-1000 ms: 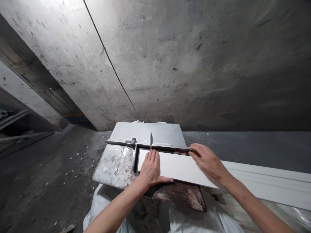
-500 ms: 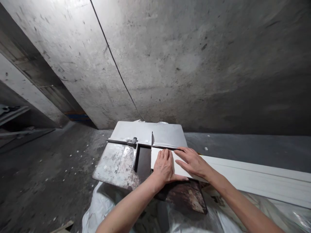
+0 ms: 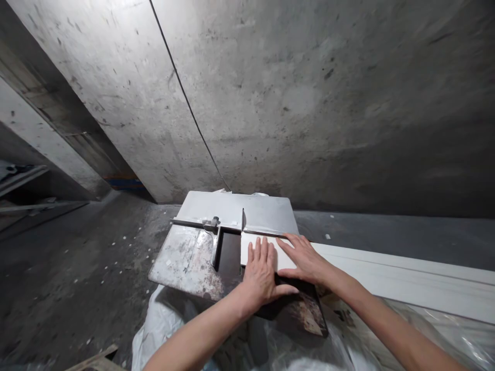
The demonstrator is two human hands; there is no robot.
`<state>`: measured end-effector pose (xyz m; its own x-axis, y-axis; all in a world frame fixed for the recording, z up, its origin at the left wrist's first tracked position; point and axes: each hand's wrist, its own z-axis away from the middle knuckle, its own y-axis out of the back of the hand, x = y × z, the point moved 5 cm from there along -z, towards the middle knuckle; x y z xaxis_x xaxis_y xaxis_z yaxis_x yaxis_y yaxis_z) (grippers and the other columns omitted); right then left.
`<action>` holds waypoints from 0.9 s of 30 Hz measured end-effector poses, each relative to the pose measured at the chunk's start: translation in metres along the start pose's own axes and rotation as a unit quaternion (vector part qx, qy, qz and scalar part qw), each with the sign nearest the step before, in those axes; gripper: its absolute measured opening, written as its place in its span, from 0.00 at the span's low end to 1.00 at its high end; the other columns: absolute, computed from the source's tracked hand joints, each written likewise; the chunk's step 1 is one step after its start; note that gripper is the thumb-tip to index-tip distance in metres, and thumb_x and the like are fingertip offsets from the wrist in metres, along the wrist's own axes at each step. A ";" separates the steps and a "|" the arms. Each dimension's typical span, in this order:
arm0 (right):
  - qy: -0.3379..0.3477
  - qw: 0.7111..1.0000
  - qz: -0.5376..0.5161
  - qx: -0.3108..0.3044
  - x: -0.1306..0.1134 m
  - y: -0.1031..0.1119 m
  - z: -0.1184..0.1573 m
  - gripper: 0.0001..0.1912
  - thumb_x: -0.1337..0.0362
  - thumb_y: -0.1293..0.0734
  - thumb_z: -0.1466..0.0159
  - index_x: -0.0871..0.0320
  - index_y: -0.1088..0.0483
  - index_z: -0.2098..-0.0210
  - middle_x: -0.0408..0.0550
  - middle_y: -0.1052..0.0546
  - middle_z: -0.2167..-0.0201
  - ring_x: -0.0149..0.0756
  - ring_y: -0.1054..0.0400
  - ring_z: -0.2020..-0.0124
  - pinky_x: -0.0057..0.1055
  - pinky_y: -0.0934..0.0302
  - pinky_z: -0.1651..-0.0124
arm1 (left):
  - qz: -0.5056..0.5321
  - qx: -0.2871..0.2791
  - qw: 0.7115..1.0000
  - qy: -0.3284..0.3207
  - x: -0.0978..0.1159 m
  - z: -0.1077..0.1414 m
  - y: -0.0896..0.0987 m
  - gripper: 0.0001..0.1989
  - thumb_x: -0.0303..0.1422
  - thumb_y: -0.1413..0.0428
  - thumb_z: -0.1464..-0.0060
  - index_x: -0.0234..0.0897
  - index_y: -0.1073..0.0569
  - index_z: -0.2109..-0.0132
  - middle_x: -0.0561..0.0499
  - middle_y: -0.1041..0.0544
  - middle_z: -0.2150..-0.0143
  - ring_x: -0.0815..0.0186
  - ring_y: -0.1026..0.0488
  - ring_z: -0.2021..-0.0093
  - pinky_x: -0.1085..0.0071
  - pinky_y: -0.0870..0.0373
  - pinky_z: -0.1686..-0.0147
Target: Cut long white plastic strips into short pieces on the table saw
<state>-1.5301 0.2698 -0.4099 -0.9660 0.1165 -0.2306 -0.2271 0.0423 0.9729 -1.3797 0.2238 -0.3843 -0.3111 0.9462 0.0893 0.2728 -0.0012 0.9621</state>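
Note:
A short white board [image 3: 249, 246] lies on the dark near part of a worn saw table [image 3: 181, 257]. Its left end is close to the thin upright blade [image 3: 243, 220], and its far edge runs along a metal strip. My left hand [image 3: 263, 273] rests flat with its fingertips on the board, fingers a little apart and thumb stretched to the right. Just right of it, my right hand [image 3: 305, 257] is spread over the board, thumb towards the near edge and fingers towards the far edge. The board's right part is hidden under that hand.
Long white boards [image 3: 406, 278] extend to the right, with clear plastic sheeting [image 3: 460, 335] below them. A metal fence with a clamp [image 3: 211, 223] crosses the table. White bags [image 3: 157, 330] hang under it. A concrete wall [image 3: 270, 103] stands behind; small white scraps litter the floor.
My left hand has slid slightly towards me, and its fingers have spread. My right thumb has moved down towards the board's near edge. The short board looks unmoved against the blade.

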 end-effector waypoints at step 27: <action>-0.023 1.000 0.016 0.007 0.056 0.028 -0.086 0.51 0.37 0.32 0.48 0.63 0.42 0.35 0.68 0.44 0.35 0.58 0.52 0.34 0.53 0.58 0.35 | 0.001 0.022 1.000 0.017 -0.055 -0.094 -0.036 0.64 0.72 0.59 0.57 0.15 0.51 0.34 0.22 0.52 0.32 0.42 0.57 0.30 0.50 0.54 0.34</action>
<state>-1.6009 0.1919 -0.3948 -0.9661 0.1626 -0.2004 -0.1944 0.0521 0.9795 -1.4582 0.1413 -0.3993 -0.3418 0.9344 0.1003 0.3132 0.0126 0.9496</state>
